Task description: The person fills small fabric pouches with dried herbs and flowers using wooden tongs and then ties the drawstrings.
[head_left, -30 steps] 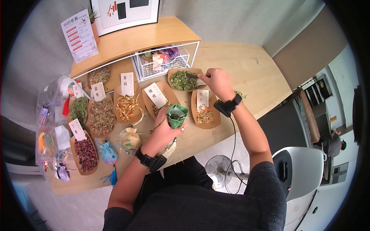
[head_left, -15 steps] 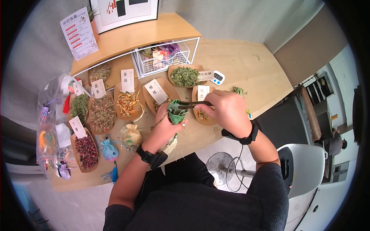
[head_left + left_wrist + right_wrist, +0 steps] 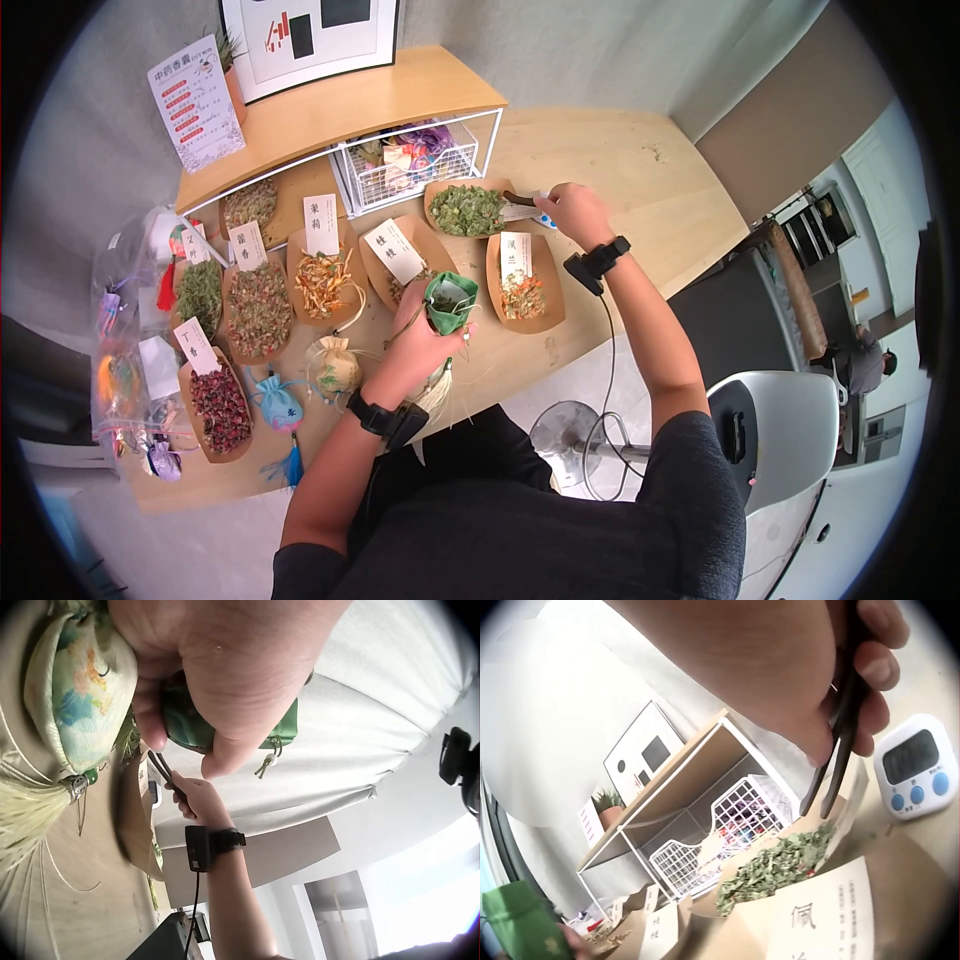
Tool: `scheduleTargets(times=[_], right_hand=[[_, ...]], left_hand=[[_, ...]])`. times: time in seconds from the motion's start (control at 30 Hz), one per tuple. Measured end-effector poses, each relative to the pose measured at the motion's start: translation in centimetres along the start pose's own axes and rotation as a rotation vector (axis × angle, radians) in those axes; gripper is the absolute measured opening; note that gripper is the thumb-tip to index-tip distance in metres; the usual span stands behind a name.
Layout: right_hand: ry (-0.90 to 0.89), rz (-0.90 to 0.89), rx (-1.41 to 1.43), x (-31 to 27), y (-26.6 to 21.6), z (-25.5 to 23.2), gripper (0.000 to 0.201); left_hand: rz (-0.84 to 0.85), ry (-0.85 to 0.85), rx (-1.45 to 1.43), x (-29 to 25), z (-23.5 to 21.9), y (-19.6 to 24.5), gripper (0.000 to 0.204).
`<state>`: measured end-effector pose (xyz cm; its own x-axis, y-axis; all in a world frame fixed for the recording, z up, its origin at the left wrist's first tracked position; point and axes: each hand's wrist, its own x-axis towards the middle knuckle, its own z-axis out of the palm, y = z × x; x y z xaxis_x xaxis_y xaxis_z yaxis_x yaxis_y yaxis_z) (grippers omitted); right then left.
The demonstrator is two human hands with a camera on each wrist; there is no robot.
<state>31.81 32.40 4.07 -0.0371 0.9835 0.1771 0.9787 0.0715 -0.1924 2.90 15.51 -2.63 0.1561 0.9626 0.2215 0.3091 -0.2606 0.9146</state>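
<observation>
The left hand (image 3: 424, 338) grips a green fabric pouch (image 3: 450, 303), its mouth open upward with dark green bits inside. In the left wrist view, thumb and fingers curl round the pouch (image 3: 187, 724). The right hand (image 3: 578, 214) holds dark tweezers (image 3: 520, 199) over the right end of a tray of green leaves (image 3: 466, 209). In the right wrist view the tweezers' (image 3: 844, 720) tips stand slightly apart above the leaves (image 3: 780, 864), with nothing visible between them. A labelled tray of orange and green bits (image 3: 524, 296) lies between the hands.
Several paper trays of dried plants, including dark red buds (image 3: 221, 410), line the left side. A beige pouch (image 3: 336, 367) and blue pouch (image 3: 279, 402) lie near the front edge. Behind stand a wooden shelf (image 3: 340, 110) and white wire basket (image 3: 415, 170). A white timer (image 3: 916, 769) sits beside the leaves.
The right hand went from the leaf tray to the green pouch with the tweezers, then back to the leaf tray. The left hand still holds the pouch in nearly the same place.
</observation>
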Motion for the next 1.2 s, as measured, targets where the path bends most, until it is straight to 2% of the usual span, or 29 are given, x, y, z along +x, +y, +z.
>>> scheduleTargets(times=[0.1,0.2,0.3,0.4,0.5,0.7,0.8,0.9,1.1,1.2], right_hand=[[-0.003,0.062,-0.065,1.3,0.3,1.3,0.037],[-0.030,0.054,-0.127,2.1,-0.6,1.7,0.036],[-0.058,-0.015,-0.160,2.4,-1.5,2.2,0.043],[-0.006,-0.050,-0.180,2.4,-2.4,2.4,0.040],[0.038,-0.073,-0.238,2.3,-3.0,2.1,0.042],[-0.128,0.000,-0.156,2.6,-4.7,1.4,0.045],[-0.131,-0.007,-0.090,2.8,-5.1,1.8,0.048],[-0.054,-0.106,-0.139,2.5,-6.3,2.3,0.048],[0.018,-0.180,-0.184,1.9,-7.1,3.5,0.046],[0.029,-0.207,-0.126,2.4,-6.1,4.4,0.045]], left_hand=[[-0.001,-0.002,-0.003,0.0,0.3,-0.8,0.059],[0.007,0.017,-0.067,-0.1,0.3,0.0,0.049],[0.005,0.022,-0.053,-0.1,0.2,0.1,0.050],[0.008,-0.011,0.047,-0.1,0.6,-1.7,0.056],[-0.013,0.012,-0.011,-0.1,0.2,-0.3,0.055],[-0.010,0.010,0.022,0.0,-0.2,0.7,0.054],[-0.042,0.004,-0.011,-0.1,-0.3,0.8,0.053],[-0.031,-0.001,-0.014,-0.1,-0.5,1.0,0.052],[-0.013,0.026,-0.014,-0.3,0.0,0.4,0.053],[-0.049,-0.021,-0.075,-0.2,0.6,-1.4,0.064]])
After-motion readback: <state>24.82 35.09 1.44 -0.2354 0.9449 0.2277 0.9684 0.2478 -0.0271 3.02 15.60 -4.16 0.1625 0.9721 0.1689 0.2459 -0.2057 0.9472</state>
